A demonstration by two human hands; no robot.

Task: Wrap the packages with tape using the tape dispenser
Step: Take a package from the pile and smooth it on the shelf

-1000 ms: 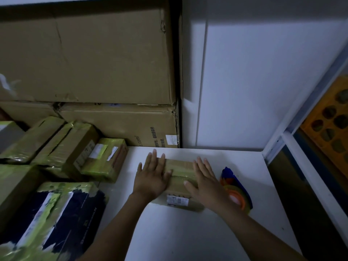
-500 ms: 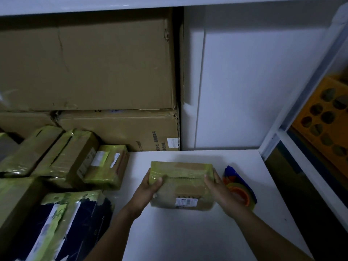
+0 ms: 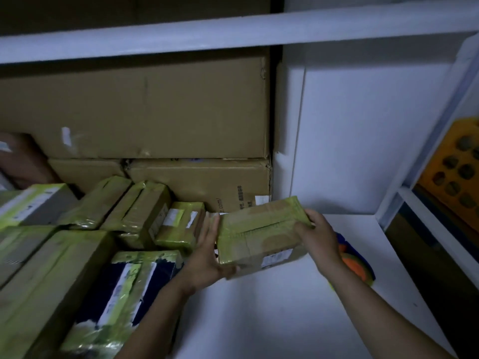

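Since the package (image 3: 259,237) rose (tilted), left hand (image 3: 207,255) braces open-fingered; right hand (image 3: 318,239) grips it.

— What's overhead?
— A white shelf board (image 3: 233,32) across twelve o'clock, with white wall (image 3: 363,138) under it at one
— And lower?
— White tabletop (image 3: 285,320) at six, dim light, orange holed panel (image 3: 456,151) at three
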